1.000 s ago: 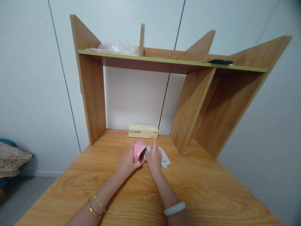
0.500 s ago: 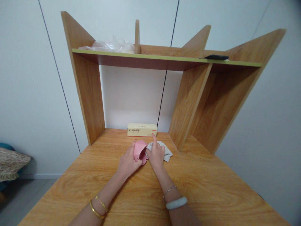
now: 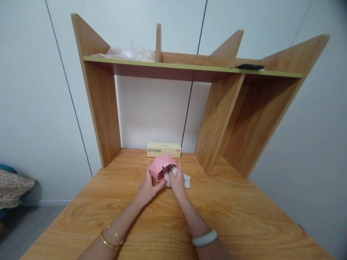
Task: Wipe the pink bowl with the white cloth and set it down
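Observation:
A pink faceted bowl (image 3: pixel 162 164), with a small notch in its rim, is tilted so that its opening faces me. My left hand (image 3: pixel 148 187) grips it from the left, thumb near the lower rim and fingers behind. My right hand (image 3: pixel 177 180) is closed on a light grey cloth (image 3: pixel 187 181) and pushes part of it into the bowl's opening; the rest of the cloth hangs out to the right of the hand. Some right fingertips are hidden inside or behind the bowl.
A cream-coloured box (image 3: pixel 164 149) with printed lettering lies behind the bowl, at the back of the wooden desk (image 3: pixel 151 227). Over it stands a shelf unit (image 3: pixel 176 68) carrying a clear plastic bag (image 3: pixel 130 52) and a flat black object (image 3: pixel 249 66). Patterned fabric (image 3: pixel 16 186) is at far left.
The bowl has turned so its opening faces me and has risen slightly. My right hand has brought the cloth in to the bowl's opening, and its raised index finger has come down.

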Action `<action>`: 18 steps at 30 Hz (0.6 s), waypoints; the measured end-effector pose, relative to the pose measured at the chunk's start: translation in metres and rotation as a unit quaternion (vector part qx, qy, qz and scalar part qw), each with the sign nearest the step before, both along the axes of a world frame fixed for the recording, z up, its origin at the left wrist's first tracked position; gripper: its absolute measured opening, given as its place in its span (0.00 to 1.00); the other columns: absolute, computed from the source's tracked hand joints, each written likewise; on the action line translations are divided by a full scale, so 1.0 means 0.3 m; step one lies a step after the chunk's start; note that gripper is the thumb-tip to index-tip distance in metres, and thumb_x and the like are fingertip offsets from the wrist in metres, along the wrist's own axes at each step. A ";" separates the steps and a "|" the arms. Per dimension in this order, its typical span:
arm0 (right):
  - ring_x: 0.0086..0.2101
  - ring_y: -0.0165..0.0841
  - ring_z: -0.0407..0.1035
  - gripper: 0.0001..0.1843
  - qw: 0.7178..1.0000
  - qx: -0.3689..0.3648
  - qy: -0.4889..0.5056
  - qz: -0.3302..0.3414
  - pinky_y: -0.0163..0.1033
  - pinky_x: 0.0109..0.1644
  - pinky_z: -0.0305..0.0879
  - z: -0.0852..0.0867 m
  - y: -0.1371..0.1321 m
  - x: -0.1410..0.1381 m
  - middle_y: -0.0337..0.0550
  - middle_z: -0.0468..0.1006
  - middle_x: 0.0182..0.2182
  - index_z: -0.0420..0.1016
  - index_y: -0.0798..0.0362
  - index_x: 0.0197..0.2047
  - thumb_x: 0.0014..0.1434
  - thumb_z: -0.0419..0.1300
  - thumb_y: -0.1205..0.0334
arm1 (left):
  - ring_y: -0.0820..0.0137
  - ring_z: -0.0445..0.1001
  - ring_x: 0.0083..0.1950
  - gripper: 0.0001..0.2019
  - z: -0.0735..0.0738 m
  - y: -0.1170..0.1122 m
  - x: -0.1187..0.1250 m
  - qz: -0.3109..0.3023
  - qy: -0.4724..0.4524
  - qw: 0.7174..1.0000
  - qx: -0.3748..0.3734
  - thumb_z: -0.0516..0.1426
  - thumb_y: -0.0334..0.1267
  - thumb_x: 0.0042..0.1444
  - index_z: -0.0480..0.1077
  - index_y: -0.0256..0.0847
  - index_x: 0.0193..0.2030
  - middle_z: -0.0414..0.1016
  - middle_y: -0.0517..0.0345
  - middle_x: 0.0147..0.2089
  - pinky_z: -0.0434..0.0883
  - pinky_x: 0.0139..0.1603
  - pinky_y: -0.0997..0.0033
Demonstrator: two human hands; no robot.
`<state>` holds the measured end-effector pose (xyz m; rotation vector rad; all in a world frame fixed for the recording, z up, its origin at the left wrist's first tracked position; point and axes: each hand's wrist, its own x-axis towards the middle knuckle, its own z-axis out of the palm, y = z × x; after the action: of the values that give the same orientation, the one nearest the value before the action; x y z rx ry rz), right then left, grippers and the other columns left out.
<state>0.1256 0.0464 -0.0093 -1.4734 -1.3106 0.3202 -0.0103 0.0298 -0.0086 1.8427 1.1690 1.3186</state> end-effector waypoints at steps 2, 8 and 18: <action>0.38 0.38 0.70 0.35 1.000 -0.006 0.010 0.013 0.37 0.37 0.63 0.002 0.000 -0.007 0.51 0.75 0.41 0.45 0.59 0.62 0.54 0.49 0.56 | 0.67 0.69 0.47 0.32 -0.011 0.006 0.004 -0.009 -0.025 1.000 -0.002 0.56 0.45 0.49 0.47 0.37 0.57 0.66 0.45 0.51 0.68 0.45 0.67; 0.31 0.42 0.71 0.38 0.990 -0.086 -0.086 -0.072 0.38 0.30 0.60 0.027 -0.009 -0.027 0.51 0.77 0.31 0.50 0.59 0.61 0.51 0.53 0.49 | 0.69 0.71 0.35 0.22 0.002 0.011 -0.020 0.063 0.012 0.998 0.002 0.56 0.43 0.46 0.54 0.38 0.46 0.70 0.53 0.39 0.68 0.35 0.69; 0.34 0.38 0.69 0.32 0.968 0.023 -0.226 -0.104 0.39 0.40 0.57 0.047 -0.027 0.016 0.45 0.76 0.31 0.48 0.55 0.60 0.54 0.52 0.59 | 0.62 0.73 0.40 0.24 0.048 -0.033 -0.006 0.091 0.114 0.989 -0.025 0.56 0.41 0.45 0.55 0.37 0.47 0.72 0.46 0.41 0.68 0.36 0.67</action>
<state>0.1305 0.0384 0.0048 -1.6888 -1.4861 -0.1964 -0.0121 0.0198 0.0058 1.9250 1.5068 1.1849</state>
